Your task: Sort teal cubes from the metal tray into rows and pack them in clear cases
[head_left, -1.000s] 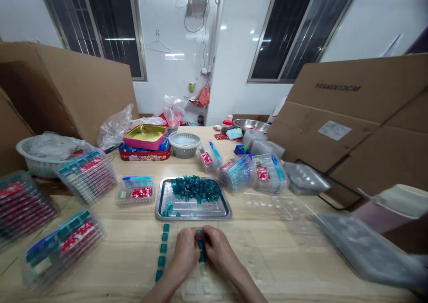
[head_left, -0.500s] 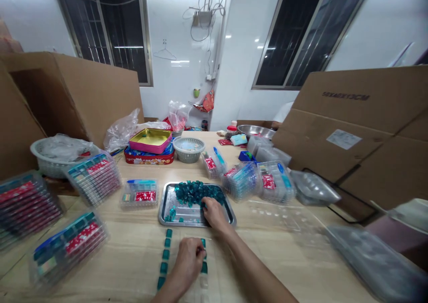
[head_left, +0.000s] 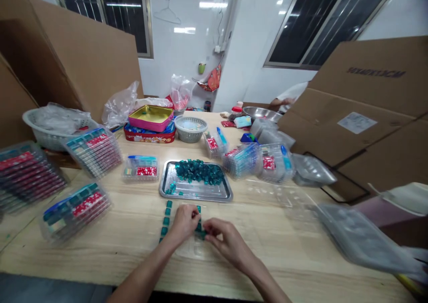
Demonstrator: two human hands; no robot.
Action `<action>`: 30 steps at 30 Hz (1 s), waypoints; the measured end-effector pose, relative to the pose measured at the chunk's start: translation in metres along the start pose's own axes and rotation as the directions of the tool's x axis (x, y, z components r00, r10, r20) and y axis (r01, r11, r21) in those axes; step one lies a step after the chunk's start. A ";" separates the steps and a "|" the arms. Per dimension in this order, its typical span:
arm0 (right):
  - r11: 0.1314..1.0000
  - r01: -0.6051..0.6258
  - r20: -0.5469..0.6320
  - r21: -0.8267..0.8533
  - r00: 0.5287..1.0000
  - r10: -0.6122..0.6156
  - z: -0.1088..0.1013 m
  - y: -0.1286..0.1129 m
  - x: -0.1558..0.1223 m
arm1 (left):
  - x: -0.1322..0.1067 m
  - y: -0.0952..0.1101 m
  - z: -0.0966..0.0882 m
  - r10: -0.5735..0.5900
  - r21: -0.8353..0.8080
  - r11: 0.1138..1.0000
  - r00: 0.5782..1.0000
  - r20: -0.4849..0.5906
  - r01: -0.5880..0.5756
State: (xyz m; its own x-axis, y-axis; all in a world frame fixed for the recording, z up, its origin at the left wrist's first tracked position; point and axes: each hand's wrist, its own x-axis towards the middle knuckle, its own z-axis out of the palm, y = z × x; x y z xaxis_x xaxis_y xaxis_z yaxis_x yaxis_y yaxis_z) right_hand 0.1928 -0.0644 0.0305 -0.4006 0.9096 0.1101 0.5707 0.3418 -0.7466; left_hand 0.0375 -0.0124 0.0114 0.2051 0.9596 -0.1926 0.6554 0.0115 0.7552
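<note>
My left hand [head_left: 183, 224] rests at the top of a clear plastic blister tray [head_left: 190, 247], its fingertips beside a short row of teal cubes [head_left: 199, 223]. My right hand [head_left: 227, 243] pinches teal cubes at the lower end of that row, partly hiding them. To the left, a second row of teal cubes [head_left: 166, 220] lies straight on the wooden table [head_left: 110, 249]. Just beyond my hands stands a steel tray [head_left: 195, 195] bearing a heap of teal cubes [head_left: 199, 171].
Stacked blister packs with red labels [head_left: 75, 211] lie left and beyond the steel tray. Further back are a pink-and-gold tin [head_left: 150, 118] and a plastic basket [head_left: 190, 129]. Cardboard sheets [head_left: 357, 116] stand right. A co-worker's arm [head_left: 281, 101] shows far back.
My right hand has come back from the heap on the steel tray to the row on the blister tray. My left hand stays there, and the view has tilted slightly.
</note>
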 end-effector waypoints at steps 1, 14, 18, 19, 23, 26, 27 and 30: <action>0.999 0.005 0.020 -0.033 1.000 -0.004 0.005 -0.004 -0.007 | 0.000 0.000 -0.001 -0.007 0.004 1.000 1.000 0.002 0.007; 0.947 0.236 0.051 -0.217 0.972 -0.230 0.030 0.006 -0.003 | 0.001 0.004 0.001 -0.035 -0.005 0.999 0.999 -0.010 0.035; 0.989 0.130 -0.032 -0.069 0.991 -0.132 0.007 0.023 0.014 | 0.004 0.001 0.005 -0.047 -0.011 0.999 0.999 -0.022 0.047; 0.994 0.082 -0.111 -0.076 0.990 -0.090 -0.001 0.030 0.024 | 0.004 0.001 0.005 -0.050 -0.013 0.999 0.999 -0.021 0.049; 0.976 -0.062 -0.325 -0.210 0.946 -0.010 -0.026 0.061 0.079 | 0.003 0.001 0.005 -0.069 -0.021 0.997 0.997 -0.016 0.069; 0.957 -0.088 -0.345 -0.278 0.938 -0.014 -0.032 0.075 0.116 | 0.002 0.001 0.006 -0.071 -0.040 0.997 0.997 -0.033 0.070; 0.959 -0.083 -0.344 -0.271 0.939 -0.016 -0.033 0.077 0.124 | 0.002 0.000 0.007 -0.070 -0.052 0.996 0.997 -0.036 0.068; 0.977 -0.069 -0.349 -0.203 0.937 -0.006 -0.033 0.078 0.134 | 0.003 -0.002 0.008 -0.073 -0.080 0.994 0.997 -0.037 0.069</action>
State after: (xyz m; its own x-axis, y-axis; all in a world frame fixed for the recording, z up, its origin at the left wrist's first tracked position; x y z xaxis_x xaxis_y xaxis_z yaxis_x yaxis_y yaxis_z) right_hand 0.2075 0.0917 0.0081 -0.1289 0.9328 0.3365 0.7307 0.3188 -0.6037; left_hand 0.0428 -0.0119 0.0041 0.1303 0.9659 -0.2238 0.6079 0.1005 0.7876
